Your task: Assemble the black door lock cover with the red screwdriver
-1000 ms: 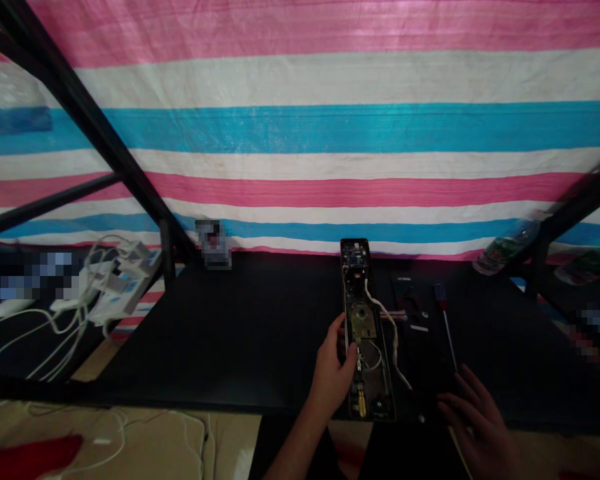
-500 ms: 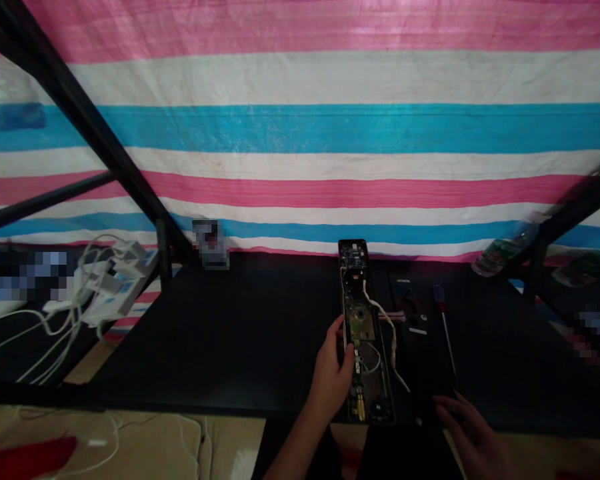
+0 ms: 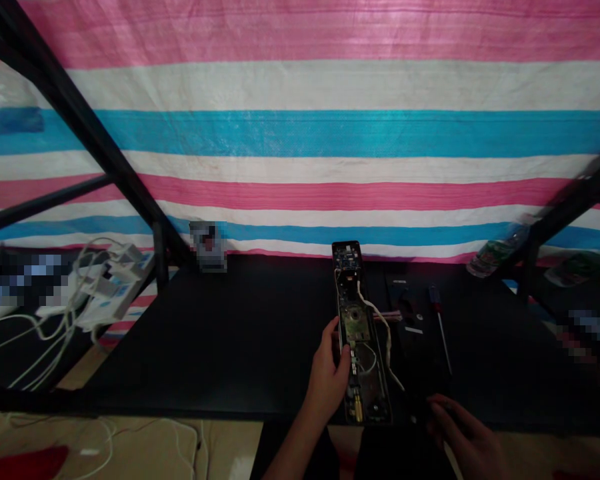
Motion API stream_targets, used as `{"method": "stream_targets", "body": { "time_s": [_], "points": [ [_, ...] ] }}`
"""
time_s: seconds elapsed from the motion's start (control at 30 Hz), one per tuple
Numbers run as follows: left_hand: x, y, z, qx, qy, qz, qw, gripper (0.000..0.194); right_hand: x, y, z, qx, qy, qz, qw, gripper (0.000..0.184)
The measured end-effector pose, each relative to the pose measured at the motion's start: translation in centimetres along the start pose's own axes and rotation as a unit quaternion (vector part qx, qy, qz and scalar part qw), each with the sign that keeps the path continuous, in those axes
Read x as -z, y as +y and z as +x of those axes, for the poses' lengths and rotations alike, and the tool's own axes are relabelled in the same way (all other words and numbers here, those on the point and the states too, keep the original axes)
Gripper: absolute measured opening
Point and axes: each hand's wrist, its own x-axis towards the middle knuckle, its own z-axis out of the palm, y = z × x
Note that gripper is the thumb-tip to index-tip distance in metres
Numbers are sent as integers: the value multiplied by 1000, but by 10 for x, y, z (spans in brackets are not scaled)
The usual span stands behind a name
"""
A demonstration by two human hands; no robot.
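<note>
A long opened lock body (image 3: 356, 313) lies lengthwise on the black table (image 3: 240, 340), its circuit boards, brass parts and white wires exposed. My left hand (image 3: 331, 373) grips its left edge near the middle, thumb on the inside. My right hand (image 3: 463, 437) rests at the table's front edge to the right, fingers curled low over the surface near a small screw (image 3: 413, 421); whether it holds anything is hidden. A dark cover plate (image 3: 414, 320) and a screwdriver (image 3: 440, 323) with a blue and red handle lie just right of the lock.
A striped pink, white and blue tarp (image 3: 330, 133) hangs behind the table. Black frame bars (image 3: 80, 127) cross at the left. A white power strip with cables (image 3: 100, 293) sits at the left. Plastic bottles (image 3: 495, 257) lie at the right rear.
My right hand has drawn back toward the table's front edge and lower in view. My left hand keeps its grip on the lock body. The view has shifted slightly.
</note>
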Motion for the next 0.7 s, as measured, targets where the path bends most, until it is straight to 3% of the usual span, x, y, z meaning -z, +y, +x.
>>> {"method": "stream_targets", "body": {
  "time_s": [0.17, 0.3, 0.57, 0.7],
  "points": [
    [0, 1, 0, 1, -7, 4, 1000, 51, -6, 14, -3, 9, 46, -3, 999, 59],
    [1, 1, 0, -9, -10, 6, 1000, 51, -7, 21, -4, 44, 33, -19, 998, 60],
    [0, 2, 1, 1, -13, 14, 1000, 51, -2, 23, 0, 128, 41, -91, 987, 47],
    [0, 3, 1, 4, -13, 16, 1000, 51, -5, 27, 0, 107, 69, -96, 987, 48]
  ]
}}
